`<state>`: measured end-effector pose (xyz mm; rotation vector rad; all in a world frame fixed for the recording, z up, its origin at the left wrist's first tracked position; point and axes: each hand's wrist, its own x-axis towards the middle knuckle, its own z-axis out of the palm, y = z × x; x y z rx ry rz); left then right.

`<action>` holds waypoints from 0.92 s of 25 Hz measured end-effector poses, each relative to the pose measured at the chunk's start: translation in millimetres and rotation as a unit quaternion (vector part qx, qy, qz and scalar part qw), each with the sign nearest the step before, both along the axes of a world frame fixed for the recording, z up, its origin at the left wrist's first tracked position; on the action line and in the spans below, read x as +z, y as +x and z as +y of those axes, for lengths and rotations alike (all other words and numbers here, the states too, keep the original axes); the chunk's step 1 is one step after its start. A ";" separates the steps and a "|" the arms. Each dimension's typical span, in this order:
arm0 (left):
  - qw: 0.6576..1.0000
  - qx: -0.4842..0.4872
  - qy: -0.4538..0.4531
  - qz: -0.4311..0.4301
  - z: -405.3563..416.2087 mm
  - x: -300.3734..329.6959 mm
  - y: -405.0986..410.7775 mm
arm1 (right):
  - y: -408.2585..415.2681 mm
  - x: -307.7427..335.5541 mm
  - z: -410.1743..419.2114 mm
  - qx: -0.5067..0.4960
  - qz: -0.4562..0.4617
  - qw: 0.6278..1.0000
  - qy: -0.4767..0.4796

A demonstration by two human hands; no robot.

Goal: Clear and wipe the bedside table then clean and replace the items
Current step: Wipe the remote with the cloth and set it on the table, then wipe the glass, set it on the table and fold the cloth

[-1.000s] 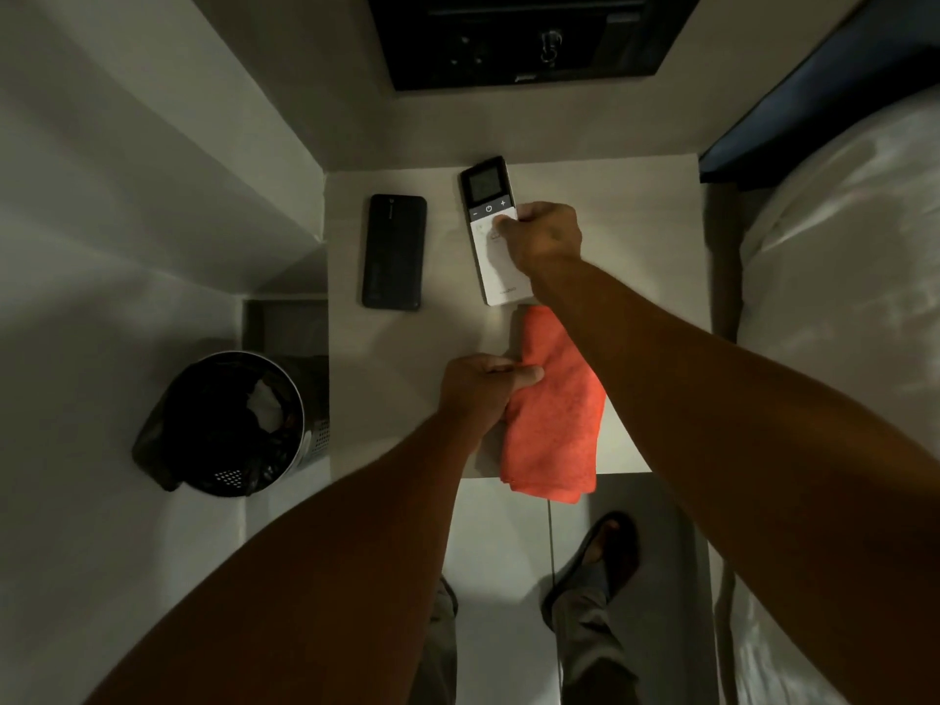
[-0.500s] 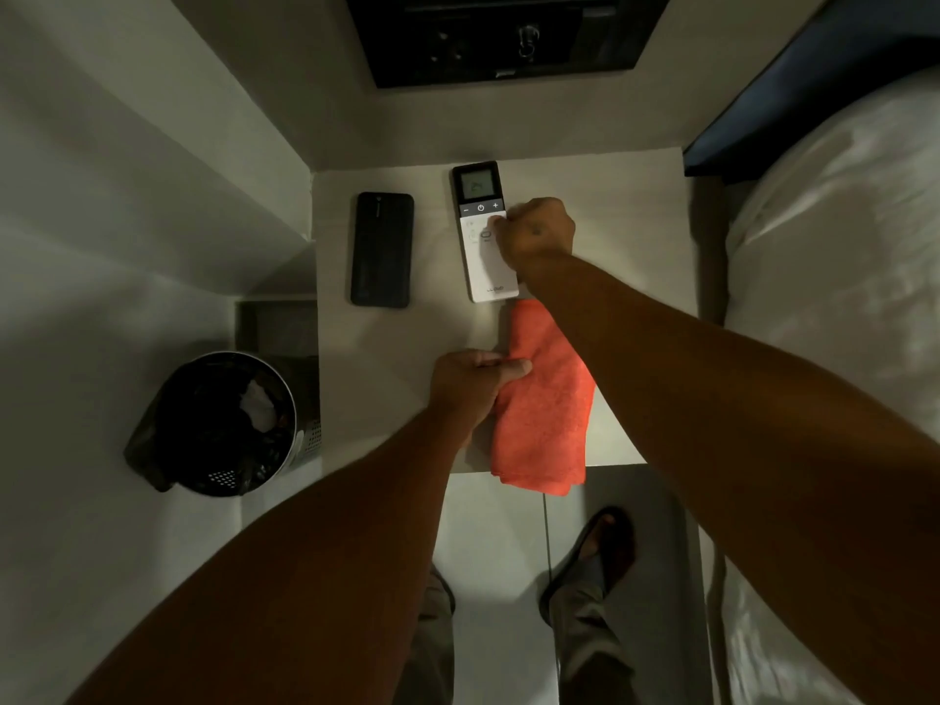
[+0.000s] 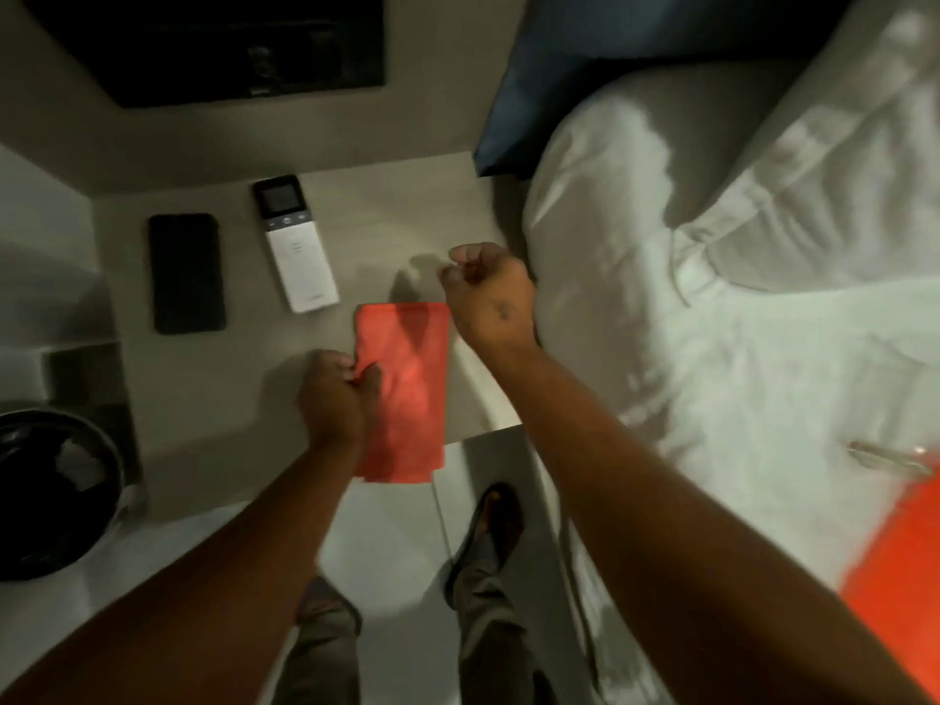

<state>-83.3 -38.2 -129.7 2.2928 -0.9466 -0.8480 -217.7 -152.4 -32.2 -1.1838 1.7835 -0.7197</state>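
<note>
A folded orange cloth [image 3: 407, 379] lies on the pale bedside table [image 3: 213, 389], hanging over its front edge. My left hand [image 3: 335, 394] pinches the cloth's left edge. A white remote with a small screen [image 3: 297, 244] lies flat on the table beside a black phone [image 3: 185, 272] to its left. My right hand [image 3: 488, 292] hovers above the table's right side, near the bed, fingers curled loosely and holding nothing.
A black lined waste bin [image 3: 51, 493] stands on the floor at the left. A black safe [image 3: 213, 43] is set in the wall behind the table. A white bed [image 3: 737, 307] fills the right side, with a pen-like object [image 3: 890, 463] and an orange cloth [image 3: 895, 572] on it.
My right hand has let go of the remote and moved right, toward the bed. The remote stays on the table. My view has swung right. My left hand still holds the cloth.
</note>
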 end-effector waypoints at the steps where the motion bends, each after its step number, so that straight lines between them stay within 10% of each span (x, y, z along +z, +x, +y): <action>1: 1.000 -0.009 -0.006 -0.014 -2.8 -2.2 -6.7 | -26.6 19.1 5.4 -0.027 0.002 0.999 -0.020; 11: 0.994 -0.071 0.014 -0.077 5.0 -22.2 -13.1 | -262.0 128.8 47.0 -0.287 0.257 0.915 -0.119; 17: 0.995 -0.061 0.010 -0.075 2.4 -17.4 -20.7 | -311.0 104.6 67.9 -0.290 0.418 0.859 0.053; 23: 0.997 -0.043 -0.021 -0.062 2.3 -10.1 -24.5 | -340.1 91.4 69.2 -0.328 0.383 0.858 0.096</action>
